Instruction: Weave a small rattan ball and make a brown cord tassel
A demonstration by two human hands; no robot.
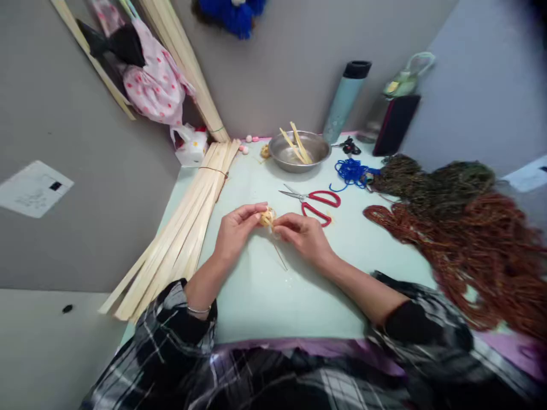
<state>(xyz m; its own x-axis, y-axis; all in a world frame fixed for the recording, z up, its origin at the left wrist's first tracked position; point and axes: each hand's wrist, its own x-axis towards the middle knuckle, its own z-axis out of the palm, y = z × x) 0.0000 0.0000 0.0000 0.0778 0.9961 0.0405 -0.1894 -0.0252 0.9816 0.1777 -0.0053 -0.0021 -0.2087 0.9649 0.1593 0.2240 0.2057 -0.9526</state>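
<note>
A small woven straw ball [268,217], yellowish with openings between its strips, is held just above the pale green tabletop. My left hand [239,226] pinches it from the left side between thumb and fingers. From the right, my right hand [302,232] closes its thumb and fingertips at the ball's edge, apparently on a strip end too small to make out clearly. One thin strand [280,254] hangs or lies below the ball, slanting toward me. Just beyond my right hand lie red-handled scissors [304,197] with their blades apart.
Long flat straw strips [188,228], tied in a bundle, lie along the left. A metal bowl [299,167] holding a few strips stands at the back, near a blue flask [345,102]. Blue cord [351,172], dark yarn [444,185] and reddish-brown yarn [491,250] spread over the right side.
</note>
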